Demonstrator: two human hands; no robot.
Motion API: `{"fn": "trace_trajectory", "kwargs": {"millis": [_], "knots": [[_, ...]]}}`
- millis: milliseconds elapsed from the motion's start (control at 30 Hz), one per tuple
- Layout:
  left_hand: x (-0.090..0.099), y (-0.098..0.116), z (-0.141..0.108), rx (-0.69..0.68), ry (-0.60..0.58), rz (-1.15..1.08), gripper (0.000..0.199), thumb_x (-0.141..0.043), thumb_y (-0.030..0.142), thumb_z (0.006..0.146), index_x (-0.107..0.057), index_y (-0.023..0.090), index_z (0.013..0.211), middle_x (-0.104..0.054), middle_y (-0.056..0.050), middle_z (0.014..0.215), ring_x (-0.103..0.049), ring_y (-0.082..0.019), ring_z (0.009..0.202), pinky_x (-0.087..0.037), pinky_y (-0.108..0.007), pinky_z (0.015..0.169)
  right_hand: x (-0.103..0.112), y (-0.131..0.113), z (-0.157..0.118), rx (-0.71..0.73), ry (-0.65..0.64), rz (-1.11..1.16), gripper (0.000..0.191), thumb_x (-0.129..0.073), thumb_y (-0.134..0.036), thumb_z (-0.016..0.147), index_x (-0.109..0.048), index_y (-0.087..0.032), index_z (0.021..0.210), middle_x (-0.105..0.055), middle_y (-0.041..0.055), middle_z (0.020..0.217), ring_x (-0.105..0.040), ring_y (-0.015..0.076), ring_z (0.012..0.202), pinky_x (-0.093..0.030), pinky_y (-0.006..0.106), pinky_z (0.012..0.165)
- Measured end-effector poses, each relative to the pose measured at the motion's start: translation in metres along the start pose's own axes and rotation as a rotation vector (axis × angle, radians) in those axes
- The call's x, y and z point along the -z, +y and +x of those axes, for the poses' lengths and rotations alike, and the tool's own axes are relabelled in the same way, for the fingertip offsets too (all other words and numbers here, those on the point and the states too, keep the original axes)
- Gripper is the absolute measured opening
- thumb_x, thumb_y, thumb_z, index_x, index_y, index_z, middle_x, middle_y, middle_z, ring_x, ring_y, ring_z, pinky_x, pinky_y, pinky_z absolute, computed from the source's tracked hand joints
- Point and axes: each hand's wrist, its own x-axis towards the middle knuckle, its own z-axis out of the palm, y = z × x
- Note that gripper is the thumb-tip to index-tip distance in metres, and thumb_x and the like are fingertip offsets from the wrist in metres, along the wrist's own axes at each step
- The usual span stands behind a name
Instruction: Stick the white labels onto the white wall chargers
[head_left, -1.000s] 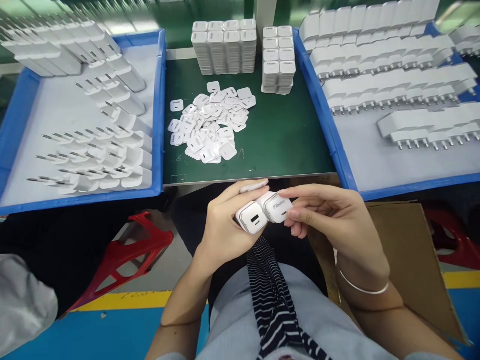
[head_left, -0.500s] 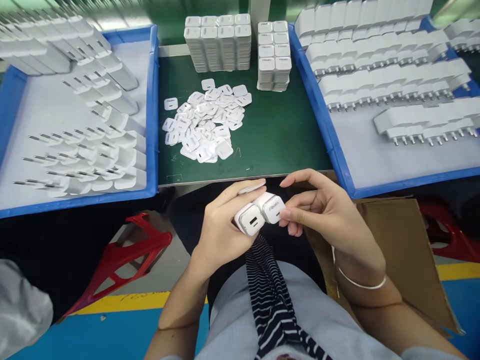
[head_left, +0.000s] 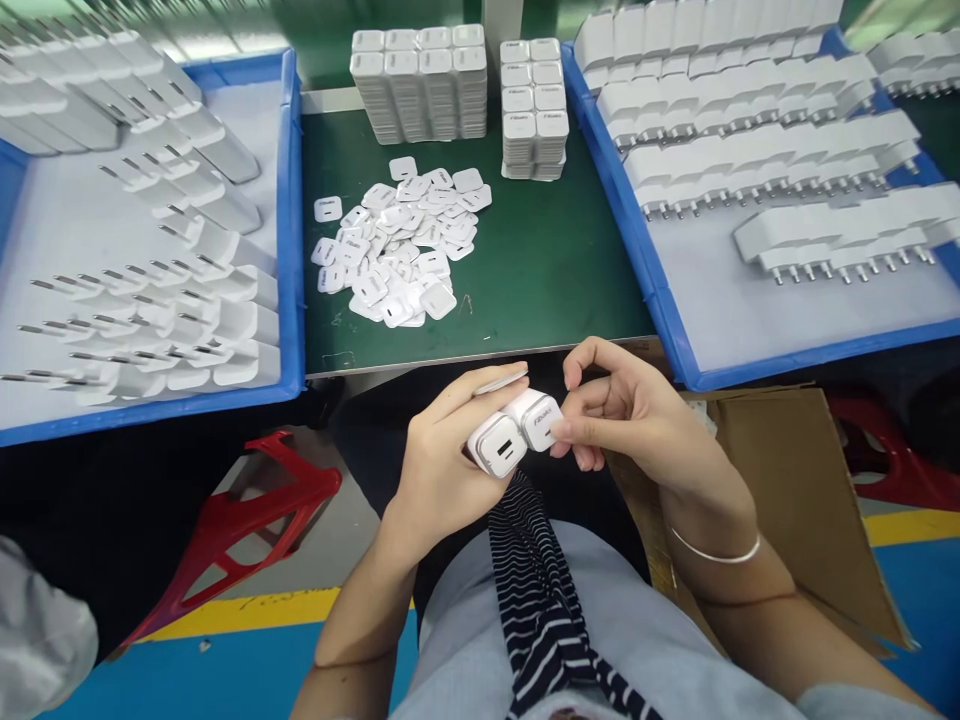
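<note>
In the head view, the left hand [head_left: 439, 450] carries 3 things at the same time, and here I see the main risk. The white block-shaped plastic charger with a wide dark port [head_left: 496, 446] and the white block-shaped plastic charger with printed letters [head_left: 538, 420] lie side by side, touching, their end faces turned up toward the camera. If the thumb pushes off-centre, the second charger could turn against its neighbour, and the small printed face could sit crooked. The thin white rounded-square plate [head_left: 501, 380] seems held only lightly — if the left fingers loosen, it may slip down, because both hands are in front of the table edge and not above the dark green tabletop [head_left: 555, 270]. A fingertip rubbing over the letters might also leave a mark.

About the hands: the left hand is closed around the 2 chargers, and the thin plate lies along its upper fingers. The right hand [head_left: 634, 420] is half open — its thumb tip touches the edge of the printed end face, the index finger is bent and raised apart, and the other fingers curl loosely; it does not appear to enclose anything. Beyond the hands, a loose heap of white rounded-square plates [head_left: 405, 250] rests on the tabletop, between 2 blue-rimmed trays [head_left: 291, 230].
</note>
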Motion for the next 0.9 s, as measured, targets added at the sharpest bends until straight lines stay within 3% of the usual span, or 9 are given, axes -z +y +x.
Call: {"fn": "trace_trajectory", "kwargs": {"millis": [600,900], "knots": [[-0.0055,-0.0011,-0.0023,0.095,0.006,-0.068,0.047,-0.075,0.005,0.073,-0.075,0.021,0.117,-0.073,-0.009,0.128,-0.072,-0.024,0.114,-0.062,-0.036,0.098,-0.0054,0.0020,0.0009,0.051,0.077,-0.070,0.045,-0.087,-0.022,0.075,-0.043,-0.023,0.088,-0.070,-0.0055,0.059,-0.058,0.0079,0.042,-0.047,0.014,0.040],[-0.0095,0.0055,-0.0011,0.177,0.032,-0.132,0.041,-0.083,0.012,0.073,-0.077,0.019,0.113,-0.074,-0.010,0.123,-0.073,-0.021,0.110,-0.062,-0.032,0.097,-0.0073,-0.0016,0.0002,0.077,0.087,-0.105,0.047,-0.088,-0.024,0.076,-0.042,-0.023,0.088,-0.061,-0.0101,0.054,-0.054,0.0061,0.042,-0.039,0.011,0.038]]}}
